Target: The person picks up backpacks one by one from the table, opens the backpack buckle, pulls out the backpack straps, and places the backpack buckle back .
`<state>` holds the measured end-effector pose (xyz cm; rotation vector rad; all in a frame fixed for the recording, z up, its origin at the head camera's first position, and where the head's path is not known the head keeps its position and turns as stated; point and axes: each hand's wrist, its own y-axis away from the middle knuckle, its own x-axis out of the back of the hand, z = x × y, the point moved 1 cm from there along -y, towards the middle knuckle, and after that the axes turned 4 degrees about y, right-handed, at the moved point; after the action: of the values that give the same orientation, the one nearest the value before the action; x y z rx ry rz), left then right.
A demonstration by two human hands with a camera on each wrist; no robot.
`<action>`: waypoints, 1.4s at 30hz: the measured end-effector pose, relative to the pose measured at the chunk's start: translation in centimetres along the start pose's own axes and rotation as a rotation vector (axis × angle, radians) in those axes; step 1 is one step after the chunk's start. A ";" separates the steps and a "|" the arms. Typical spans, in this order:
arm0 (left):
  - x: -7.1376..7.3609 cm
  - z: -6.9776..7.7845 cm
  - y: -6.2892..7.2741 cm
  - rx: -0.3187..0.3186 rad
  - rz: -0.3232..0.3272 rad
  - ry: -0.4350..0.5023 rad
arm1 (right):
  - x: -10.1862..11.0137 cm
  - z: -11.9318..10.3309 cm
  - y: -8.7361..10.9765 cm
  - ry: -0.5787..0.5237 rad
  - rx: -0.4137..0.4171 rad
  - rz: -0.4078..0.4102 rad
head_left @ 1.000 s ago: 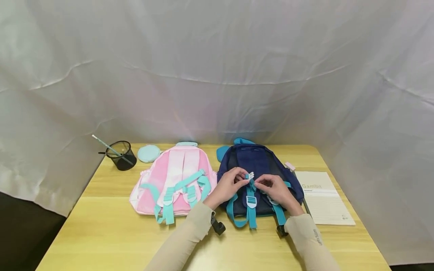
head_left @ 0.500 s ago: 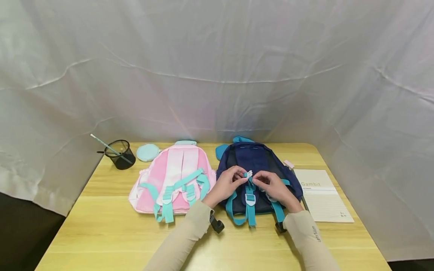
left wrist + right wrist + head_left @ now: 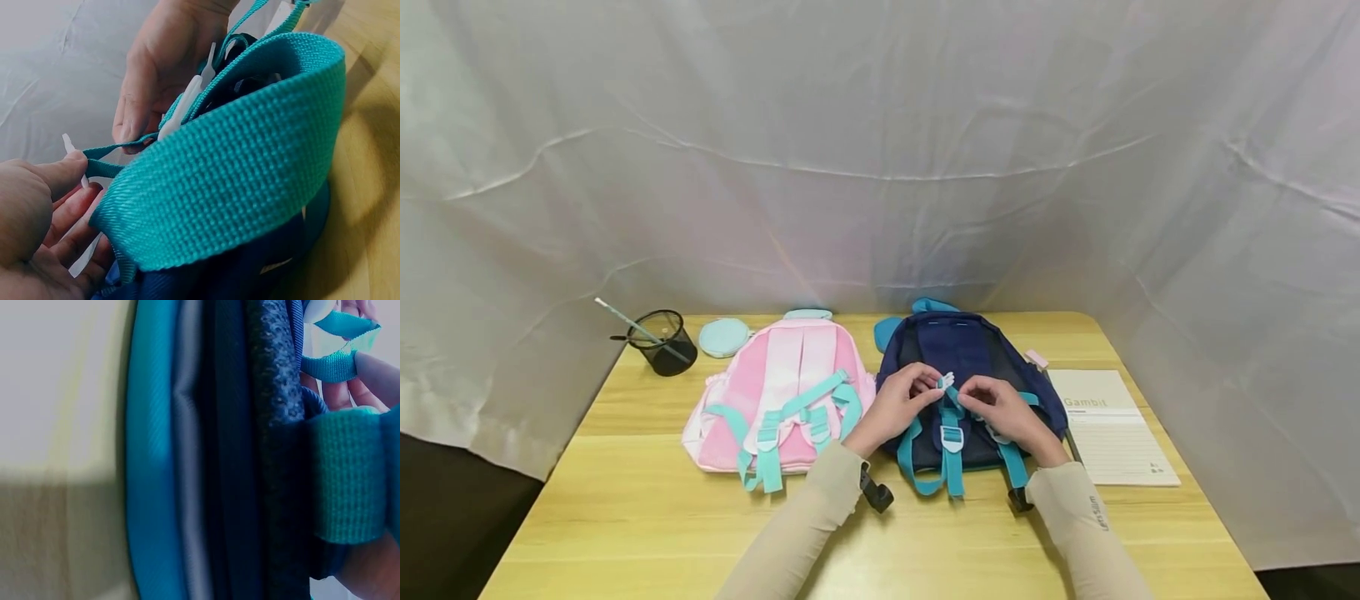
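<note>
A navy backpack (image 3: 957, 337) with teal straps lies with its strap side up. Over its middle, my left hand (image 3: 895, 410) pinches a small white buckle (image 3: 947, 381) threaded on a teal strap; in the left wrist view the thumb presses that white piece (image 3: 68, 143) against the fingers. Opposite it, the thumb and fingers of my right hand (image 3: 1009, 414) pinch the same narrow strap just beside the buckle. A wide teal webbing loop (image 3: 237, 175) stands in front of both hands in the left wrist view. A white slide adjuster (image 3: 952, 438) hangs on the strap below.
Left of the navy backpack lies a pink backpack (image 3: 801, 358) with mint straps. Beyond it are a round light-blue pouch (image 3: 724, 337) and a black mesh pen cup (image 3: 672, 354). A notebook (image 3: 1116, 437) and a pink eraser-like block (image 3: 1037, 359) lie at the right.
Both hands stay at the white buckle and strap, with small finger movements; the right fingers shift slightly along the strap. The whole head view drifts a little left and up.
</note>
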<state>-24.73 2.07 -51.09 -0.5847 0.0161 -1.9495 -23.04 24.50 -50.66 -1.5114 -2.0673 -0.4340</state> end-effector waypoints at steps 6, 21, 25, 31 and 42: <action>0.1 0.1 0.0 0.006 -0.006 -0.001 | 0.3 1.0 -0.1 -0.025 0.003 -0.009; 0.2 -0.2 0.0 -0.031 -0.028 -0.006 | 0.5 -0.1 -0.6 0.022 0.021 -0.012; 0.1 -0.2 0.0 -0.030 -0.037 -0.016 | 0.4 -1.0 -0.8 0.022 0.026 -0.011; 0.0 -0.3 0.2 -0.028 -0.041 -0.023 | 0.0 -0.3 -0.9 -0.021 0.009 -0.015; 0.0 -0.2 0.1 -0.035 -0.036 -0.065 | 0.3 0.3 -0.6 -0.062 0.014 0.040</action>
<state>-24.69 1.99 -51.31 -0.6756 -0.0005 -1.9671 -23.76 24.73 -50.69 -1.5732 -2.0788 -0.3611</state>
